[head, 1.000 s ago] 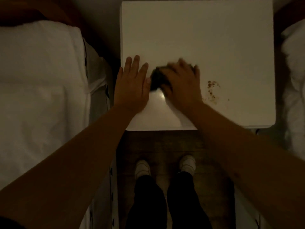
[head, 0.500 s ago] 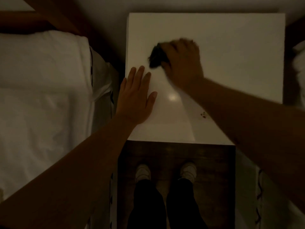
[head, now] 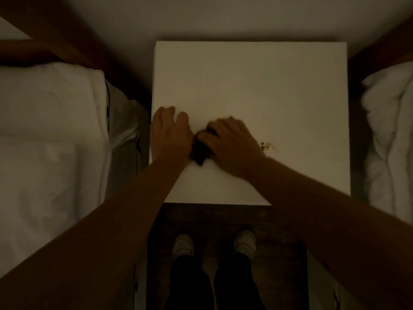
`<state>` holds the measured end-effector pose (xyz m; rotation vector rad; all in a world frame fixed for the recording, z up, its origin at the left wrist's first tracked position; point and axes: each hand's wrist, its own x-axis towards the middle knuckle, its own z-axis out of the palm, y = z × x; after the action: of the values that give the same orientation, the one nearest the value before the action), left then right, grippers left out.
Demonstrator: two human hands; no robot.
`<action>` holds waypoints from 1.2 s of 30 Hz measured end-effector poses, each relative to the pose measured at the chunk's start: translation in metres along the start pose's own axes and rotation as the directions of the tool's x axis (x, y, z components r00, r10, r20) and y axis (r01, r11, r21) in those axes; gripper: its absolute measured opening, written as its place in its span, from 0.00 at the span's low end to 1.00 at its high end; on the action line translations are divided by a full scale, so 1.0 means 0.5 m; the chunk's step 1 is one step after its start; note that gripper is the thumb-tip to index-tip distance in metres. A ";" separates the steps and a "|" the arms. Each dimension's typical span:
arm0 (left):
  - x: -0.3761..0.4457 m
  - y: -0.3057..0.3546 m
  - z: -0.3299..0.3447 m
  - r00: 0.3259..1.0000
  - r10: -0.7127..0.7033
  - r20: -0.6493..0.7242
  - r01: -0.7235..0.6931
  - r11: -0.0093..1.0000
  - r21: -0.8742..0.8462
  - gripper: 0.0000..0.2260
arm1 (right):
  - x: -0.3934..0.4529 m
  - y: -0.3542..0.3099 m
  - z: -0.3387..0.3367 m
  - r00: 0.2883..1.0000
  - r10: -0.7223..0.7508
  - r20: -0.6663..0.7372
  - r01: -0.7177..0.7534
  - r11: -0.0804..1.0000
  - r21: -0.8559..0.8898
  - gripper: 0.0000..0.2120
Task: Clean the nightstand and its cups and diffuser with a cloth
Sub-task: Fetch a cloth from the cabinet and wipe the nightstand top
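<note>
The white nightstand (head: 268,86) fills the middle of the dim view. My right hand (head: 232,142) presses a small dark cloth (head: 199,153) onto its top near the left front; most of the cloth is hidden under the hand. My left hand (head: 169,133) rests on the top at the left edge, fingers bent at the tips, touching the cloth's left side. A patch of brown specks (head: 268,146) lies just right of my right wrist. No cups or diffuser are in view.
A bed with white sheets (head: 51,153) runs along the left and another white duvet (head: 391,142) along the right. A wall (head: 223,16) stands behind the nightstand. My feet in white shoes (head: 214,242) stand on dark wooden floor in front.
My right hand has dragged the cloth from the far left of the top back toward me, up against my left hand. The left hand's fingers have bent.
</note>
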<state>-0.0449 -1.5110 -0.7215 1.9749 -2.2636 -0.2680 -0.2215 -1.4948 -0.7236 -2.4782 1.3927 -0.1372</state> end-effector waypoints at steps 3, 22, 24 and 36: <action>0.030 0.054 0.003 0.991 -0.045 0.129 0.049 0.998 -0.030 0.25 | 0.083 0.088 -0.028 0.986 0.167 0.013 -0.167 0.986 -0.004 0.23; 0.035 0.051 0.042 0.977 0.098 0.190 -0.126 0.982 0.140 0.29 | -0.161 -0.043 0.011 0.960 0.275 0.046 -0.279 0.950 0.138 0.30; 0.034 0.050 0.043 0.978 0.099 0.186 -0.125 0.983 0.132 0.30 | -0.190 -0.091 0.024 0.971 0.229 0.073 -0.240 0.950 0.202 0.30; 0.035 0.056 0.038 0.977 0.095 0.191 -0.126 0.980 0.157 0.30 | -0.097 0.283 -0.094 0.814 0.546 -0.198 -0.543 0.837 0.075 0.18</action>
<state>-0.0783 -1.5235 -0.7344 1.9657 -2.5811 -0.2646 -0.3739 -1.5326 -0.7182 -1.9871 2.1243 -0.2895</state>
